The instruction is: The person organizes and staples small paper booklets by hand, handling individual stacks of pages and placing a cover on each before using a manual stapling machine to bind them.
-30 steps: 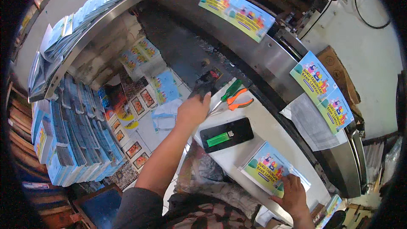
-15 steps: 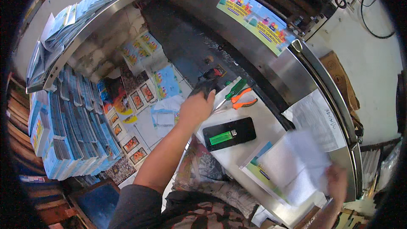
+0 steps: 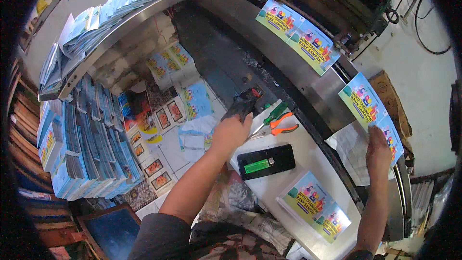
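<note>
My left hand (image 3: 232, 132) is closed round a dark object (image 3: 244, 103) with a small red part, beside the dark machine bed; its kind is unclear. At the right, my right hand (image 3: 378, 151) grips the lower part of a colourful printed sheet (image 3: 361, 98), held against the curved metal rail. A pile of matching printed sheets (image 3: 303, 195) lies on the white table near me. Farther along the rail rests another printed sheet (image 3: 288, 24). Near my left hand lie a green-handled screwdriver (image 3: 276, 111) and orange-handled pliers (image 3: 284, 127).
A black phone (image 3: 284, 156) with a green lighter (image 3: 257, 165) on it lies on the white table (image 3: 269, 188). Tall stacks of blue booklets (image 3: 91, 149) stand at the left. More booklets (image 3: 115, 14) line a metal shelf. A whitish paper (image 3: 349, 149) is under the right-hand sheet.
My right hand has swung up and away from the table pile to the rail, the sheet now showing its printed side. The pile's printed top is uncovered. My left hand keeps its grip.
</note>
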`<state>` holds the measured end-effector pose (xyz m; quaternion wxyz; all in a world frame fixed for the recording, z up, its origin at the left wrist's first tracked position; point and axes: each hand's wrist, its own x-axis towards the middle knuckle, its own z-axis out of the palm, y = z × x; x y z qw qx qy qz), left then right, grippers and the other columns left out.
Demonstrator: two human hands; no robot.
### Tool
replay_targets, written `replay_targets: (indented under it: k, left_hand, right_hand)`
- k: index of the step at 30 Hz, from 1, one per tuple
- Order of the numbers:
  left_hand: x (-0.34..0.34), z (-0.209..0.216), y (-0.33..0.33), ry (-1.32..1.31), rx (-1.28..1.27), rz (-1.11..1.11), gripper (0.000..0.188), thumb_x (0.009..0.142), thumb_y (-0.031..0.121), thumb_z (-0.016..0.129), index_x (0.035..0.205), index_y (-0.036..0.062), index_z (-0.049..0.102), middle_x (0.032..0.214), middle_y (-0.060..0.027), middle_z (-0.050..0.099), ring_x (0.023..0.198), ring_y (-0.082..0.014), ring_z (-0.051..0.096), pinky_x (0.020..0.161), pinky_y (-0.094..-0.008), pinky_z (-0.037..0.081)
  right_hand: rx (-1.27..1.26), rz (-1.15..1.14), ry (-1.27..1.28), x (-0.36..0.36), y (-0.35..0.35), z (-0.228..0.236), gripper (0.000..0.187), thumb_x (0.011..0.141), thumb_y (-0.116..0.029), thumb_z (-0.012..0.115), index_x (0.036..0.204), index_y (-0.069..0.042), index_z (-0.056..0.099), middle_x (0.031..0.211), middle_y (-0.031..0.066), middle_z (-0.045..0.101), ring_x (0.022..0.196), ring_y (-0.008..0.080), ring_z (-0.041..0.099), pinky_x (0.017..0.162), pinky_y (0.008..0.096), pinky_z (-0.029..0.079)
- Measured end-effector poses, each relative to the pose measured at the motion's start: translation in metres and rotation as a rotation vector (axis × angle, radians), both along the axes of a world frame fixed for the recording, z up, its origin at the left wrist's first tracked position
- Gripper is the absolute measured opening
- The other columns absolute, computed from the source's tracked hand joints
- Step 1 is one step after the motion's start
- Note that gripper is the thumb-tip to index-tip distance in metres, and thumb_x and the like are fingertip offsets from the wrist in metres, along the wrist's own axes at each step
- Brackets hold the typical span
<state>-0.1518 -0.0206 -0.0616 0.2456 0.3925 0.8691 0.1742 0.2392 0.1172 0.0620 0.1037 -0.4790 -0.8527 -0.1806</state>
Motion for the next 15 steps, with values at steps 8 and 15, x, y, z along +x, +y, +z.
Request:
replay_targets:
  k: [8, 15]
  left_hand:
    - [-0.002, 0.000, -0.005, 0.019, 0.036, 0.015, 0.070, 0.094, 0.062, 0.035, 0.102, 0.0014, 0.068, 0.093, -0.0277, 0.068, 0.093, -0.0434, 0.066, 0.084, -0.0512, 0.051]
    - [0.002, 0.005, 0.000, 0.010, -0.009, -0.017, 0.071, 0.094, 0.063, 0.033, 0.107, 0.0027, 0.068, 0.093, -0.0280, 0.068, 0.093, -0.0441, 0.066, 0.084, -0.0510, 0.052]
  right_hand:
    - [-0.757, -0.047, 0.052, 0.021, -0.137, -0.011, 0.040, 0.074, -0.027, 0.080, 0.104, -0.006, 0.064, 0.101, 0.0160, 0.065, 0.089, 0.0373, 0.064, 0.078, 0.0475, 0.049]
    - [-0.740, 0.042, -0.166, 0.021, -0.204, -0.027, 0.085, 0.067, -0.049, 0.081, 0.132, -0.002, 0.052, 0.129, 0.0208, 0.050, 0.119, 0.0376, 0.048, 0.097, 0.0455, 0.045]
